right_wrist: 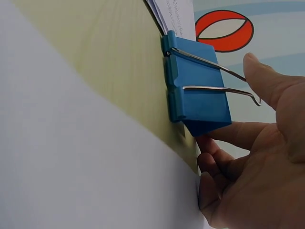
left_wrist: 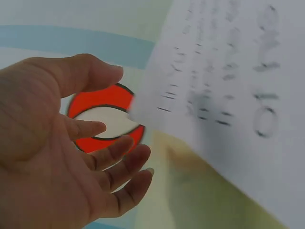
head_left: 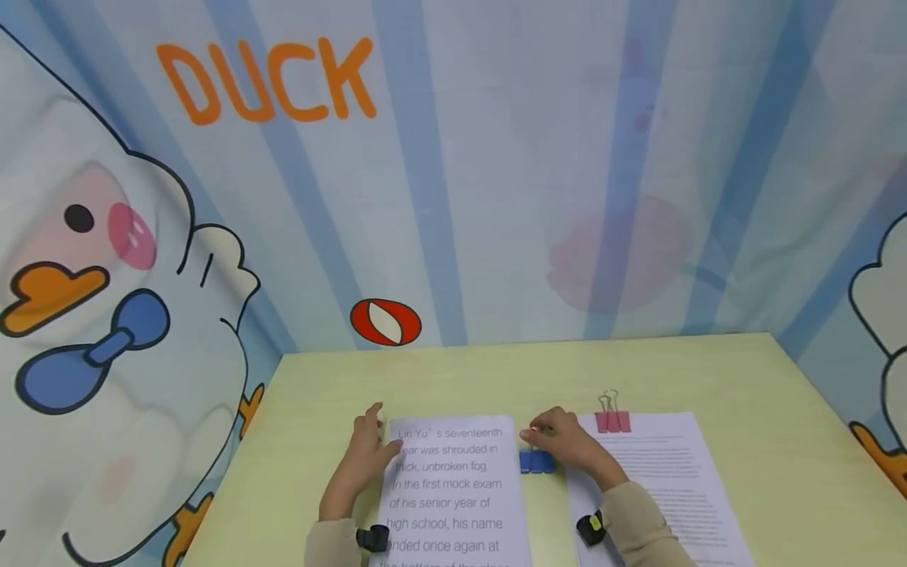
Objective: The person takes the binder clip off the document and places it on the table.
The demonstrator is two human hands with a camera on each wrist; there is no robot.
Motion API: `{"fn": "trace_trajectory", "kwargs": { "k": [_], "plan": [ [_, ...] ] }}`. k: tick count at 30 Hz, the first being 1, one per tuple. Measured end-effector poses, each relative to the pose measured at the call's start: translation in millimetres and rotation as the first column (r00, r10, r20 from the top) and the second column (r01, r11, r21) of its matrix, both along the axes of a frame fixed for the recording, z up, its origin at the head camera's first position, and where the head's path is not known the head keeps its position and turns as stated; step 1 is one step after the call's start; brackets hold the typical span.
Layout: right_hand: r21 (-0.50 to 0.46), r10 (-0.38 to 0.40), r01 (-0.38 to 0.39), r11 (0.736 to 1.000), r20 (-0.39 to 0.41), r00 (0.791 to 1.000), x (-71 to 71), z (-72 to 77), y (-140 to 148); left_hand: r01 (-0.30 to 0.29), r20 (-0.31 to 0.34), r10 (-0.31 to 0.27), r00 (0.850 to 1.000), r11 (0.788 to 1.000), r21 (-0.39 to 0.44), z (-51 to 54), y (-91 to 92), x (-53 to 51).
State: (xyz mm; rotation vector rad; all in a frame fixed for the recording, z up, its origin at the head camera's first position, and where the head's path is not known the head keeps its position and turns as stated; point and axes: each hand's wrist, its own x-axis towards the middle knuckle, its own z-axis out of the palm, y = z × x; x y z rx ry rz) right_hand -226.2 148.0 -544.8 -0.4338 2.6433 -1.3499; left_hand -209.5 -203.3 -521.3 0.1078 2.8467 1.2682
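A printed sheet or stack in large type (head_left: pixel 446 476) lies on the table in front of the person. Beside its upper left edge is the left hand (head_left: pixel 363 455), thumb and fingers spread and loosely bent; the left wrist view shows nothing between them. A blue binder clip (head_left: pixel 536 462) lies at the right side of these pages. The right hand (head_left: pixel 567 439) holds it, thumb at the wire handles and index finger behind the blue body (right_wrist: pixel 202 83). In the right wrist view the clip sits close to the page edges; whether it bites them cannot be told.
Right of the blue clip lies a second printed stack in small type (head_left: pixel 666 488), with a pink binder clip (head_left: pixel 612 422) on its top edge. The pale yellow table (head_left: pixel 234 504) ends at a striped curtain with a duck print (head_left: pixel 496 197).
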Motion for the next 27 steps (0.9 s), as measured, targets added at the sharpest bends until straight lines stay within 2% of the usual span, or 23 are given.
{"fn": "trace_trajectory", "kwargs": {
  "k": [4, 9, 13, 17, 23, 27],
  "plan": [
    [-0.001, 0.009, -0.009, 1.0, 0.003, 1.0, 0.1, -2.6, 1.6, -0.009, -0.055, 0.007, 0.998, 0.999, -0.037, 20.0, 12.0, 9.1],
    [0.002, 0.032, -0.032, 0.999, 0.006, 0.999, -0.9, -2.6, 5.9, -0.016, -0.126, 0.004, 0.992, 0.995, -0.098, 45.3, 36.3, 18.7],
    [-0.035, 0.069, -0.069, 0.997, 0.011, 0.998, -1.8, 0.5, 9.8, 0.005, -0.157, -0.02, 0.987, 0.995, -0.097, 58.5, 54.4, 23.8],
    [-0.064, 0.082, -0.08, 0.995, 0.022, 0.996, -1.0, 6.0, 13.7, 0.045, -0.168, -0.058, 0.984, 0.996, -0.079, 62.1, 68.6, 25.8],
    [-0.074, 0.035, -0.033, 0.997, 0.026, 0.999, 0.9, 20.8, 19.8, 0.087, -0.145, -0.095, 0.985, 0.995, -0.056, 58.8, 83.6, 27.9],
    [-0.079, 0.022, -0.022, 0.997, -0.009, 1.0, 2.1, 33.3, 27.1, 0.125, -0.129, -0.13, 0.983, 0.991, -0.044, 57.6, 94.1, 30.9]
  ]
}}
